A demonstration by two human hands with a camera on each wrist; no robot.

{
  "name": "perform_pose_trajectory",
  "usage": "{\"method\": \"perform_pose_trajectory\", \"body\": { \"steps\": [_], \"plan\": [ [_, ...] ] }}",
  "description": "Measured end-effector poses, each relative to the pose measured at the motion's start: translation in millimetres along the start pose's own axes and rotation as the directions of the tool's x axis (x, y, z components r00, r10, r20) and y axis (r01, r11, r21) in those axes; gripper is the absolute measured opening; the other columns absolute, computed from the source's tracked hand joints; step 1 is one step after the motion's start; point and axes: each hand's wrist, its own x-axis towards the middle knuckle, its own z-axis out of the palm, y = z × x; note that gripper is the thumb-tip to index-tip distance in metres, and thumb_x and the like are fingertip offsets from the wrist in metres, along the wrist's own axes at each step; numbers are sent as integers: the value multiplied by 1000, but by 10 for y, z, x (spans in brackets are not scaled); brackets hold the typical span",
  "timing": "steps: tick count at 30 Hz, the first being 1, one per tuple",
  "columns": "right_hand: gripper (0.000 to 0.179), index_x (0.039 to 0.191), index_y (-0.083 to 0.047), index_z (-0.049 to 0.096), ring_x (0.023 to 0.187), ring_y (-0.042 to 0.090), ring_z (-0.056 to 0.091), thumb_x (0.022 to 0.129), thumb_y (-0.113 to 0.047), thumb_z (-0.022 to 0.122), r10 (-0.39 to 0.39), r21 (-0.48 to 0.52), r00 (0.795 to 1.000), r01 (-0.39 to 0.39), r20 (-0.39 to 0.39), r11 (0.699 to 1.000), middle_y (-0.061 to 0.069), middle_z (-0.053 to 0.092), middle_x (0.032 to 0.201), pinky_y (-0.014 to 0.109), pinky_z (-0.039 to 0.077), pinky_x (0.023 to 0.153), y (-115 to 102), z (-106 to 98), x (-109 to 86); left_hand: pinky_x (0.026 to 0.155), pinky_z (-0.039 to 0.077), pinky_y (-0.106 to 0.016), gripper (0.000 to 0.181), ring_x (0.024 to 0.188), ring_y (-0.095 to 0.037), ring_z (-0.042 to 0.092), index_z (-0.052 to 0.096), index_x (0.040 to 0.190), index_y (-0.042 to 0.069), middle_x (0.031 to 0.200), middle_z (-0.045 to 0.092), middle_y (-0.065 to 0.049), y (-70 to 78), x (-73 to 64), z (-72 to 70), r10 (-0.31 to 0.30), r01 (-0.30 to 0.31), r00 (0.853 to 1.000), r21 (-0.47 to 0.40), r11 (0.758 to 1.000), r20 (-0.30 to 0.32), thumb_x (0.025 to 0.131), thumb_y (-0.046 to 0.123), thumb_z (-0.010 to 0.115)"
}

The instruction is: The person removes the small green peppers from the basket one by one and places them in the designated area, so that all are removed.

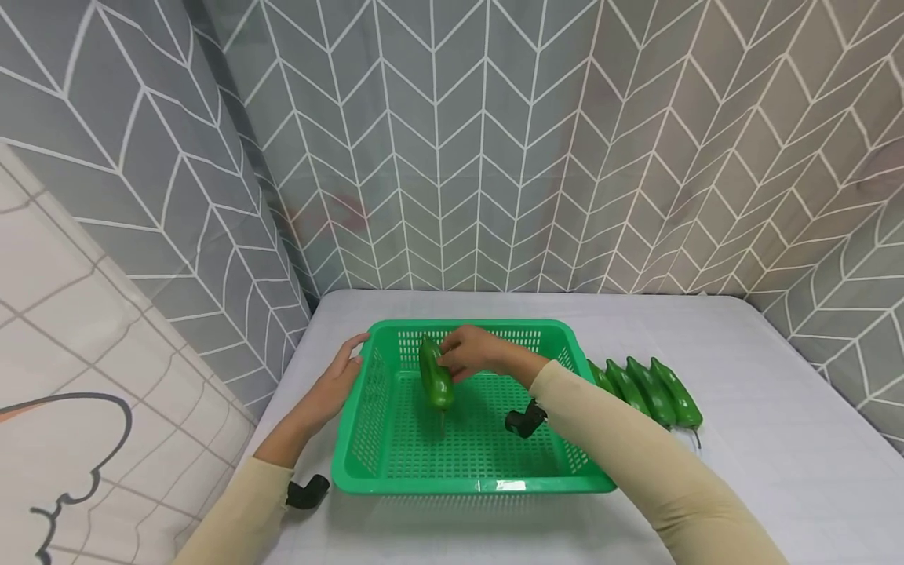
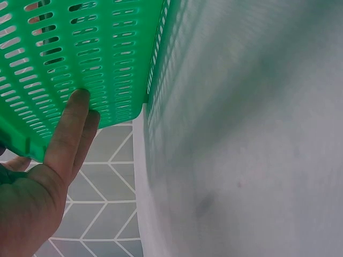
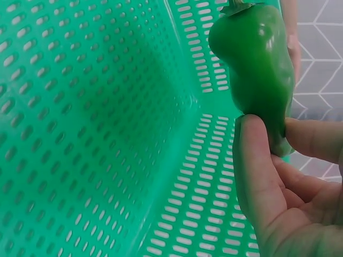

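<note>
A long green pepper [image 1: 436,378] hangs inside the green plastic basket [image 1: 466,486], its stem pointing down toward the near side. My right hand [image 1: 472,351] pinches this pepper near its tapered end. In the right wrist view, the thumb and fingers [image 3: 254,155] press on opposite sides of the pepper [image 3: 257,59], above the slotted wall. At the basket's left rim, my left hand [image 1: 337,386] holds the edge. The left wrist view shows two fairly straight fingers [image 2: 69,131] against the outer wall [image 2: 115,69], with another digit across the rim.
Several green peppers [image 1: 657,392] lie side by side on the white cloth-covered table [image 1: 763,471], right of the basket; my right forearm partly covers them. A patterned grey curtain [image 1: 452,157] stands behind the table. Black wrist cameras [image 1: 308,493] sit at both wrists.
</note>
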Motion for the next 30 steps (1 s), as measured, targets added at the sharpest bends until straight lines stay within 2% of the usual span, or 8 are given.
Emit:
{"method": "perform_pose_trajectory", "body": {
  "steps": [5,9,16,21,26,30],
  "plan": [
    [39,135,13,54,98,31,71,100,-2,62,-12,-2,1000,12,10,1000,22,67,115,40,58,83,35,-42,-42,108,30,-58,50,106,-26,59,14,161,15,116,61,-17,-12,-22,16,-9,9,1000,3,1000,-4,114,28,23],
    [39,135,14,53,98,31,70,100,-2,61,-15,-3,1000,15,17,1000,22,67,114,38,58,82,24,-73,-74,106,34,-57,49,98,-26,62,14,161,16,111,63,-17,-5,-23,13,-10,10,1000,-3,1000,-6,114,26,23],
    [35,132,14,55,98,32,70,100,-1,60,-18,2,1000,18,19,1000,22,67,112,38,58,83,8,-150,-138,107,33,-57,50,103,-25,60,13,162,15,115,62,-18,16,-4,1,8,-8,1000,1,1000,6,114,27,23],
    [33,129,14,57,97,32,71,100,-1,60,-25,4,1000,25,18,1000,22,68,111,38,58,82,43,-221,-163,105,35,-56,50,100,-26,63,12,162,15,114,63,-18,10,-9,11,3,-3,1000,-2,1000,16,114,23,23],
    [43,139,13,51,98,30,70,101,-4,61,-23,-16,1000,24,14,1000,23,64,120,40,58,84,37,-297,-229,103,37,-54,50,95,-25,64,12,162,14,109,63,-17,2,-7,6,1,-1,1000,2,1000,13,114,25,22],
    [46,142,13,48,100,30,70,102,-6,60,-32,-37,999,33,15,999,25,62,125,41,57,86,23,-367,-290,104,36,-55,50,97,-25,63,13,161,15,112,62,-17,-13,17,10,10,-10,1000,3,1000,2,114,28,23]
  ]
}}
